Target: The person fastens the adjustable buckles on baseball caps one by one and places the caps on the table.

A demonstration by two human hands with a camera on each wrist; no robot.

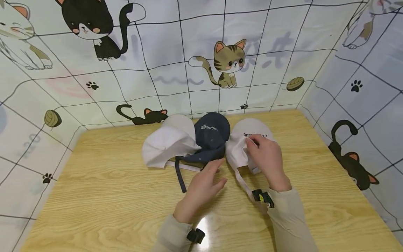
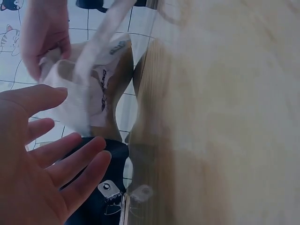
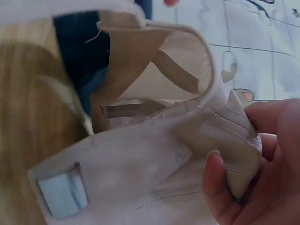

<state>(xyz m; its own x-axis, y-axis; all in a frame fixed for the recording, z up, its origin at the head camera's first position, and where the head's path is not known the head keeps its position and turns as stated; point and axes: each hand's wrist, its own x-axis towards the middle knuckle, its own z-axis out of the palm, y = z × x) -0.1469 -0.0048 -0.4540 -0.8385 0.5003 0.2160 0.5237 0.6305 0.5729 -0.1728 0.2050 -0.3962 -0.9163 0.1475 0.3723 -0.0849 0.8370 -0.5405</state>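
Observation:
On the table's right side, my right hand (image 1: 267, 157) pinches the crown fabric of a pale pinkish baseball cap (image 1: 252, 126) with dark lettering. Its loose strap (image 1: 241, 180) trails toward me. The right wrist view shows the thumb and fingers gripping a fold of the cap (image 3: 140, 164), its inside partly visible and a shiny square buckle (image 3: 65, 194) on the strap. My left hand (image 1: 203, 183) holds nothing, fingers extended just in front of a navy cap (image 1: 211, 134). Left of the navy cap lies a white cap (image 1: 165, 145), crumpled on its side.
The caps sit along the back of a wood-grain table (image 1: 119, 206). Behind and beside it stands a white cloth backdrop (image 1: 167, 42) with grid lines and cartoon cats. The navy strap (image 1: 180, 176) hangs toward the front.

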